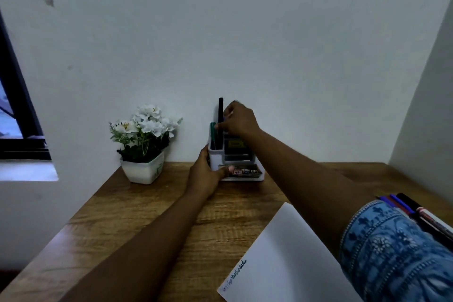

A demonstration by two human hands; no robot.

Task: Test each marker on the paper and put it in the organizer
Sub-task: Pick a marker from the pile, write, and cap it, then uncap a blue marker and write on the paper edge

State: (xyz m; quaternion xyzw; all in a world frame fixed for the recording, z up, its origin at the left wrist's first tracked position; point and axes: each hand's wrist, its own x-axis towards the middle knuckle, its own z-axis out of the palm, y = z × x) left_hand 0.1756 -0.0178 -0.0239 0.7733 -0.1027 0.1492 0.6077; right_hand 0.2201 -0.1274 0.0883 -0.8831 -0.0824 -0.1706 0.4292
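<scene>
"Getting anywhere with those markers at that point, were you?"

"Part of the way. My left hand [208, 175] gripped the white organizer [217, 158] at its left side, with the thumb laid across the front, to steady it. My right hand [239, 119] hung over the tall compartment. Its fingertips pinched a thin marker [223, 119] that pointed down into the slot (blue, I think, though my fingers hid most of it)."

"Anything in there already?"

"Two stood in that same compartment, just left of my right fingertips: a tall black marker [221, 108] and a shorter green marker [212, 131] beside it. So I'd judge two were done and a third was on its way in."

"And had they been tested?"

"It looked so. The paper [282, 247] lay under my right forearm, and there was some writing [235, 274] in the corner nearest my left elbow. It was too small to read."

"What was left, then?"

"A bunch of markers [414, 208] lay by my right elbow, just past the sleeve [392, 247]. I could see blue, red and black among them, but I couldn't count them because the sleeve covered some. Each needed a scribble on the paper and a trip to the organizer. I'd have called it less than half done."
</scene>
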